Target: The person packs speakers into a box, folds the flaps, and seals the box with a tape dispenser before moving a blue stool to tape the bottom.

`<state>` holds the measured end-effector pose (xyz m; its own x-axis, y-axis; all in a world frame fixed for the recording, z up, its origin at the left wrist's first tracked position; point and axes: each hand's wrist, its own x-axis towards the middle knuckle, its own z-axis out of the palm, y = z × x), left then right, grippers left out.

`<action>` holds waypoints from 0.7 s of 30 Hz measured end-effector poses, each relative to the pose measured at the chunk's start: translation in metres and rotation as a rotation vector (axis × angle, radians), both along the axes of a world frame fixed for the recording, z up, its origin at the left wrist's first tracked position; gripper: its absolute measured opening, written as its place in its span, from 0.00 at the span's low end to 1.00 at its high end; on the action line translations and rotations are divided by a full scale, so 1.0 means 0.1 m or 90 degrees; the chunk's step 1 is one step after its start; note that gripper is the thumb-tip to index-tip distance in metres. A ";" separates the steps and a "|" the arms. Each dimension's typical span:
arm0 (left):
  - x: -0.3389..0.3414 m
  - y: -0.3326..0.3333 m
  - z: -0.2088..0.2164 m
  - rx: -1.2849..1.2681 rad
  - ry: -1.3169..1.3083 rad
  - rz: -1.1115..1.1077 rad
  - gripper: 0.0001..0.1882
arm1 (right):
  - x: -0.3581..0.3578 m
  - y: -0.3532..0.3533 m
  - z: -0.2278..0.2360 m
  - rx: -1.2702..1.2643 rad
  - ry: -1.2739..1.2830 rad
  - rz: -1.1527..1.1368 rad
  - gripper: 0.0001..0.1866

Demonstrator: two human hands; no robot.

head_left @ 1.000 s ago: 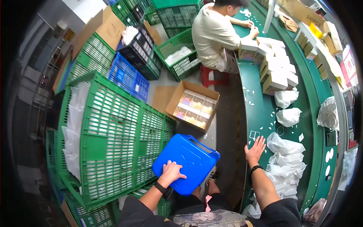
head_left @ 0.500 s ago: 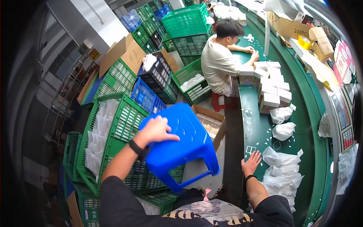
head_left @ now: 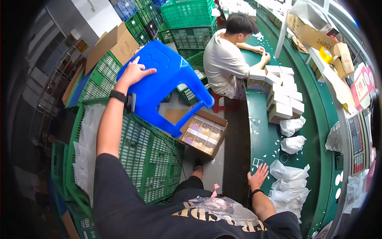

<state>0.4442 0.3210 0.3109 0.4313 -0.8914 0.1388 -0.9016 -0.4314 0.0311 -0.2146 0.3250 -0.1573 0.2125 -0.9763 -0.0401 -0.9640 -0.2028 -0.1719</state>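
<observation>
Because the blue stool (head_left: 161,59) was off the floor (head_left: 209,171) and tilted in my left hand (head_left: 136,73), I judged the lifting done and the carrying partway through; no set-down had been made. It hung at the end of the outstretched arm, its seat under the left fingers and its legs slanting away below them to the right. I had those fingers over the near edge of the seat, thumb well apart from forefinger, and that grip seemed to bear the weight. How the other fingers hooked around the edge I could not tell, since they were mostly hidden.

Below the left fingers lay a green crate (head_left: 149,159), and right of it an open carton (head_left: 220,138) of small boxes (head_left: 205,128).

My right hand (head_left: 258,177) lay palm down on the green bench (head_left: 260,139), fingers slightly spread and holding nothing. Just right of those fingers was a row of white bags (head_left: 289,187); farther ahead of them stood white-topped boxes (head_left: 280,109), with a seated co-worker (head_left: 227,65) beyond.
</observation>
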 end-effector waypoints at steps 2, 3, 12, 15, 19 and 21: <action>0.34 -0.29 -0.11 0.019 -0.004 0.013 0.37 | 0.01 0.09 0.00 0.008 0.023 -0.007 0.55; 0.49 -0.44 -0.11 0.032 -0.022 0.035 0.38 | 0.02 0.05 0.04 0.011 0.033 -0.005 0.55; 2.45 -0.95 -1.42 0.172 0.094 0.177 0.57 | 0.33 -0.16 0.24 0.216 0.158 -0.117 0.64; 2.85 -1.06 -2.16 0.329 0.144 0.217 0.67 | 0.52 -0.27 0.25 0.286 0.192 -0.180 0.66; 3.15 -1.04 -3.25 0.416 0.152 0.272 0.63 | 0.60 -0.38 0.15 0.341 0.214 -0.224 0.67; 3.14 -0.92 -3.89 0.419 0.160 0.299 0.62 | 0.54 -0.30 0.13 0.370 0.235 -0.243 0.67</action>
